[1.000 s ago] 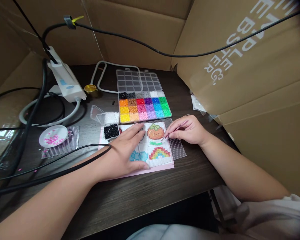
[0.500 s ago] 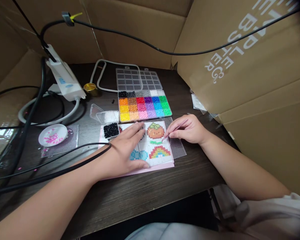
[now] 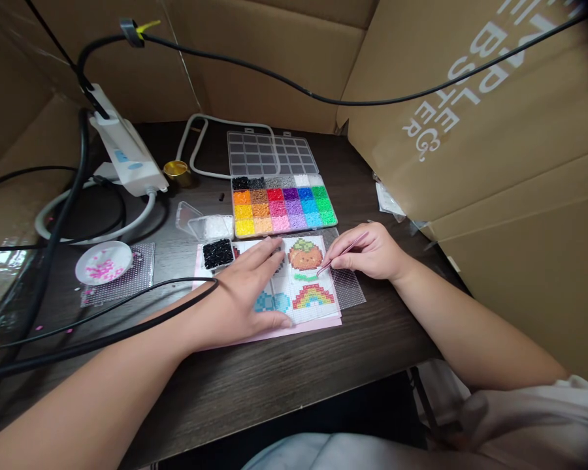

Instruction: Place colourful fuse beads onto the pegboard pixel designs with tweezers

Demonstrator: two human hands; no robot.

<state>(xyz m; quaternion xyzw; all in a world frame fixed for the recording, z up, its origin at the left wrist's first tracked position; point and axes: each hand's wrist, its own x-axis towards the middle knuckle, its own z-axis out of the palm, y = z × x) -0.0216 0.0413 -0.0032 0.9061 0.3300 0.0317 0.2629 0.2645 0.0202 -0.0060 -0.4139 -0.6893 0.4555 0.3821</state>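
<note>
My left hand (image 3: 247,287) lies flat with fingers stretched out on a clear pegboard (image 3: 318,312) that carries bead pictures: an orange fruit, a rainbow and a blue shape. My right hand (image 3: 372,251) pinches thin pink tweezers (image 3: 342,252), whose tip touches the board just below the orange fruit (image 3: 304,254). The pegboard rests on a pink sheet (image 3: 304,329). A small box of black beads (image 3: 217,253) sits beside my left fingertips.
A compartment tray of coloured beads (image 3: 283,205) with its open clear lid (image 3: 269,156) stands behind the board. A white dish of pink beads (image 3: 104,262) sits on a second pegboard at left. Black cables cross the dark table (image 3: 274,385); cardboard walls surround it.
</note>
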